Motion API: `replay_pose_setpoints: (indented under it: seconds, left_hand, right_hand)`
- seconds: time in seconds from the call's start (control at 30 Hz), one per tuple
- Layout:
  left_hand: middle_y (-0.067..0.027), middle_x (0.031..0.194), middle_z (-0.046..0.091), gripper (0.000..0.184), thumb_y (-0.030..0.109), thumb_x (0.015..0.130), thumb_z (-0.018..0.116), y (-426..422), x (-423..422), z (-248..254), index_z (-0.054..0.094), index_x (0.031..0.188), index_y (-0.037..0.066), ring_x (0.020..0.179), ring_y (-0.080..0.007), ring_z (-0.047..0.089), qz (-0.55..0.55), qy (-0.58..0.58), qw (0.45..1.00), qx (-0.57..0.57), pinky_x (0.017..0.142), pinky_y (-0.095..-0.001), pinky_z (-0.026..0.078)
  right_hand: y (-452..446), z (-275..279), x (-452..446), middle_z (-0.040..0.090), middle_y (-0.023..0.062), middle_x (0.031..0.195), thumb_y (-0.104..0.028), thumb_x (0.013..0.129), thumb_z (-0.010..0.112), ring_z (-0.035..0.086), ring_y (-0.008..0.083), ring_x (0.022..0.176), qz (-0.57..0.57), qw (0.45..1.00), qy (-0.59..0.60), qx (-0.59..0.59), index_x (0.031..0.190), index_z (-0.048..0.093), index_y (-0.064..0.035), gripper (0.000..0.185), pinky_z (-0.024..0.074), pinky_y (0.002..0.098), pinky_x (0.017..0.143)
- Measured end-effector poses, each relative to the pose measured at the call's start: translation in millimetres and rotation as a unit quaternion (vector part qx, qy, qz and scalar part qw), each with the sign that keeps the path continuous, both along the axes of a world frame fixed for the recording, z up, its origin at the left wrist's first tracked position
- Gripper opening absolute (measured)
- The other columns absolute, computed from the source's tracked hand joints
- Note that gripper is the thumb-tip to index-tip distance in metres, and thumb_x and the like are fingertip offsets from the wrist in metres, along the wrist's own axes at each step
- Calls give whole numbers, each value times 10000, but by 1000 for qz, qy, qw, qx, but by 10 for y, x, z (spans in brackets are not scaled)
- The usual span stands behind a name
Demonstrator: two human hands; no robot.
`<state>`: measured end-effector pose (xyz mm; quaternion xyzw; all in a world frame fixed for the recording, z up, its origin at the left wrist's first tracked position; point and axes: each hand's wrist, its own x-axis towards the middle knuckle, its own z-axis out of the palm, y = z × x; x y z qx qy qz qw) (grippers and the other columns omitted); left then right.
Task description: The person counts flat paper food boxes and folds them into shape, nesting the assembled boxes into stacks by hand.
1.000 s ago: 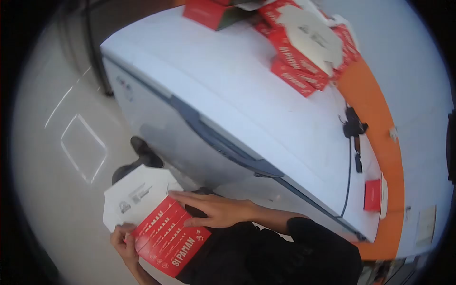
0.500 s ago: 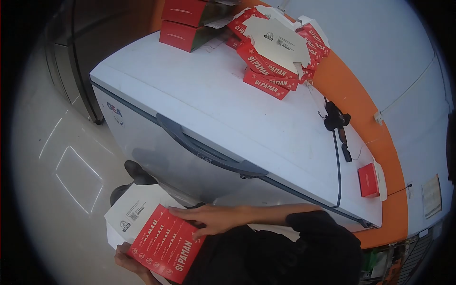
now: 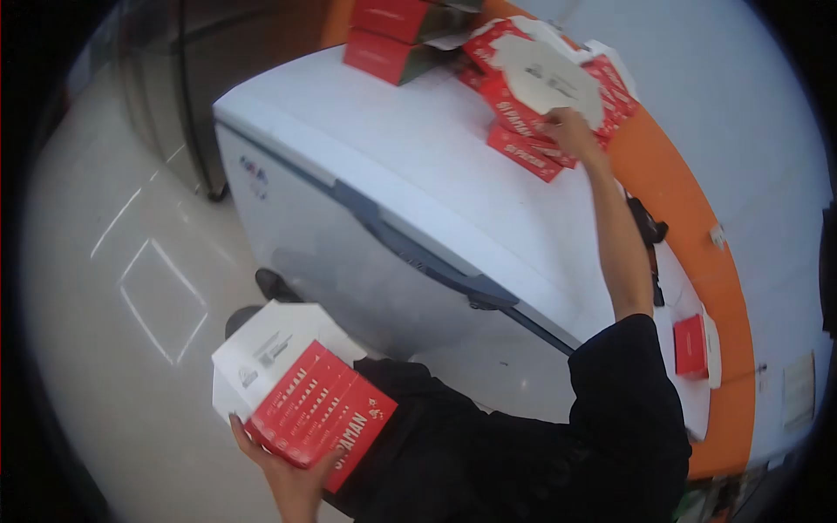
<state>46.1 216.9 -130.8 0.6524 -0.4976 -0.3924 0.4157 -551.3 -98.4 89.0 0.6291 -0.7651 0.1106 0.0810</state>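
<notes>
My left hand (image 3: 295, 479) grips the lower edge of a stack of nested red cardboard boxes (image 3: 327, 405) lettered "SI PAMAN", its thumb across the front and its fingers at the left side. White flaps stick up from the stack, which rests against my lap. At the far side of the white chest freezer (image 3: 418, 174), my right hand (image 3: 571, 132) reaches over a pile of similar boxes (image 3: 523, 155). Its fingers are closed at the edge of the top cardboard box (image 3: 545, 74), which has a white flap with dark print. Motion blurs the fingertips slightly.
Larger red boxes (image 3: 384, 54) stand at the freezer's far left end. A black device (image 3: 647, 222) lies near the orange wall band (image 3: 689, 244), partly behind my right forearm. One small red box (image 3: 690, 346) sits at the freezer's right end.
My right hand has left the stack on my lap and moved up to the pile on the freezer. My left hand has shifted its hold, thumb now over the front. The view has shifted.
</notes>
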Motion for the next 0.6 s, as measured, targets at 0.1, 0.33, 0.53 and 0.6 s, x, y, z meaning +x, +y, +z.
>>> replay_pose_setpoints:
  seconds: [0.1, 0.33, 0.53, 0.6]
  left_hand:
    - [-186, 1633, 248, 1588, 315, 462, 1063, -186, 142, -42, 16, 1639, 116, 1433, -331, 438, -7, 101, 995, 10, 1163, -518, 427]
    - [-168, 1607, 423, 1238, 269, 595, 1017, -700, 249, -416, 324, 1606, 99, 1447, -336, 452, -168, -134, 977, -10, 1138, -500, 450]
    - [-191, 1641, 355, 865, 386, 947, 714, -573, -387, -275, 286, 1620, 53, 1503, -387, 346, -117, -249, 958, 84, 1202, -604, 283]
    - [-224, 1657, 287, 894, 559, 999, 560, -590, -778, -332, 248, 1611, -13, 1528, -433, 252, -15, -323, 941, 98, 1223, -673, 112]
  right_hand:
    - [-284, 58, -645, 730, 269, 1109, -191, 956, 575, 720, 407, 1035, 109, 971, 125, -174, 1138, 730, 29, 326, 542, 487, 914]
    - [74, 331, -788, 700, 170, 1229, -409, 1031, 577, 691, 308, 1122, -9, 935, 35, -353, 1341, 608, -59, 469, 538, 420, 964]
    - [2031, -869, 1195, 655, 183, 1270, -225, 987, 734, 679, 267, 1108, 166, 953, -160, -197, 1431, 484, -46, 541, 572, 384, 931]
    - [2252, -1120, 1852, 668, 217, 1204, -157, 1004, 690, 706, 291, 1052, 365, 880, -299, 50, 1285, 554, -10, 345, 607, 410, 820]
